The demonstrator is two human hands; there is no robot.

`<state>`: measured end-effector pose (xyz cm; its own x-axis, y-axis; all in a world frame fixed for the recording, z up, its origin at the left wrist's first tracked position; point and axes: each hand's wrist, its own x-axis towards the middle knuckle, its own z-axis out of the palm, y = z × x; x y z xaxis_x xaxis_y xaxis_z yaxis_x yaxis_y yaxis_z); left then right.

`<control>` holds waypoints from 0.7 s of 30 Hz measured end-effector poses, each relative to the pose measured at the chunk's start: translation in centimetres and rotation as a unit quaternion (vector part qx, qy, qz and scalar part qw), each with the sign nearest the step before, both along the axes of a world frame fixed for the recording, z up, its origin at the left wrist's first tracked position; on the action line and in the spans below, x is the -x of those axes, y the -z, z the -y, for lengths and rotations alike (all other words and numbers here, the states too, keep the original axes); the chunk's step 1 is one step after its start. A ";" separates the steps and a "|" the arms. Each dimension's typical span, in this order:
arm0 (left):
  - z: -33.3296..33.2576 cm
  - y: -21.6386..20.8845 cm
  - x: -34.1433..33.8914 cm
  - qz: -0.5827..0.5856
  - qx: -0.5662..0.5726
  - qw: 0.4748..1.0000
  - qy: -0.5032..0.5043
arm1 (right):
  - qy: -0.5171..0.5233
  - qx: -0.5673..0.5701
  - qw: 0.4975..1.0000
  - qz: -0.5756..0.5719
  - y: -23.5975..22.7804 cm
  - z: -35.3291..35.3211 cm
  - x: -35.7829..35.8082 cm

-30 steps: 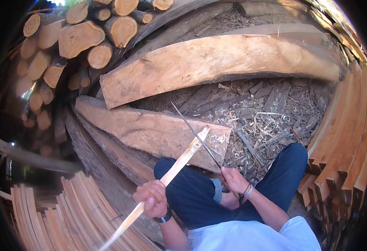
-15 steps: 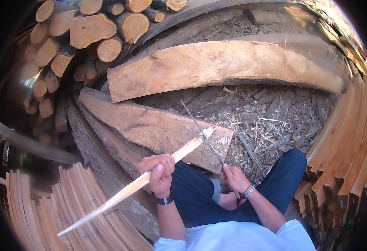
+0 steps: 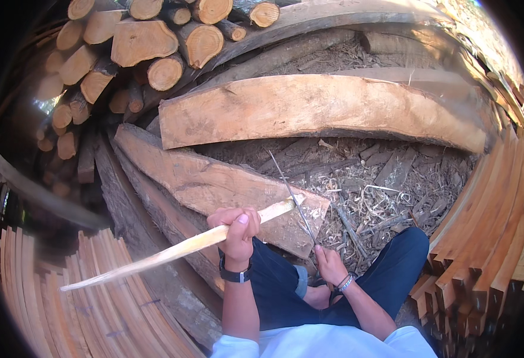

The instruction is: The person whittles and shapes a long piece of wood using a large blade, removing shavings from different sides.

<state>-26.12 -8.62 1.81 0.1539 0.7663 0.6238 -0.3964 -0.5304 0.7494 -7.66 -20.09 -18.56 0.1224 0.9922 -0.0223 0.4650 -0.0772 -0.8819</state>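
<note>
**Blade Meets the Tip of a Pale Wooden Slat**

The left hand (image 3: 236, 225) is closed in a full fist around a long, pale wooden slat (image 3: 172, 252), gripping it nearer its right end. The slat runs at a slant, its free end low on the left over a stack of thin curved strips (image 3: 89, 298) and its cut end raised to the right, over the edge of a thick slab (image 3: 214, 185) of rough-sawn wood. A dark watch (image 3: 234, 275) sits on that wrist.

The right hand (image 3: 329, 265) lies lower and to the right, just above the person's knee in dark blue trousers (image 3: 387, 280). Its fingers are wrapped tight round the handle end of a long, thin blade (image 3: 292, 200), which rises up and leftward. The blade crosses the slat just at its right tip; the two appear to touch there, though the contact is too fine to be certain.

Beyond the hands, wood shavings (image 3: 387, 191) and chips cover the ground. A broad plank (image 3: 316, 107) lies across the scene above them, and round logs (image 3: 148, 42) are piled at the upper left. More curved strips (image 3: 489, 221) are stacked along the right.
</note>
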 end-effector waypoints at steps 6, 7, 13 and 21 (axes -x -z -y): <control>0.4 0.2 0.5 0.031 0.051 0.998 -0.004 | -0.048 0.021 0.958 -0.283 -10.5 -1.5 -1.5; 0.4 0.4 0.5 0.031 0.054 0.998 -0.006 | -0.065 0.010 0.952 -0.299 -12.0 -1.5 -1.7; 0.5 0.5 -0.5 0.038 0.051 0.998 0.005 | 0.007 0.057 0.997 -0.054 -3.2 1.0 -0.6; 0.9 0.6 0.5 0.027 0.021 0.999 -0.018 | -0.035 0.081 0.976 -0.199 -9.6 0.0 -1.6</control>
